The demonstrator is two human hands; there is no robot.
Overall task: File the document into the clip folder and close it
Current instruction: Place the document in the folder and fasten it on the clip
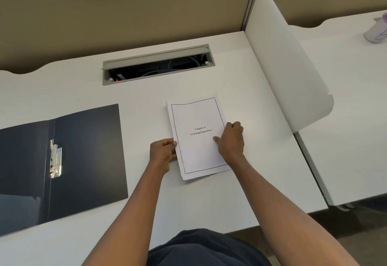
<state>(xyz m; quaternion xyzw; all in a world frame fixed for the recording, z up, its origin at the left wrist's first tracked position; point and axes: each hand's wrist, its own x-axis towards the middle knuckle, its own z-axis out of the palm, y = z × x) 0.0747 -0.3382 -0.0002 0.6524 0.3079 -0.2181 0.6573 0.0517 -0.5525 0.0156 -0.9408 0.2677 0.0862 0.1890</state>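
A white document (196,119), a thin stack of pages with a framed title page, lies on the white desk (209,198) at the centre. My left hand (162,153) pinches its left edge, thumb on top. My right hand (232,140) grips its right edge, thumb resting on the page. A dark clip folder (88,150) lies open and flat at the left of the desk. Its metal clip (56,160) sits beside the spine fold, nothing under it.
An open grey cable tray (157,63) is set into the desk behind the document. A white curved divider (287,66) stands at the right. Beyond it, a pale bottle (377,30) rests on the neighbouring desk. A tan partition rises at the back.
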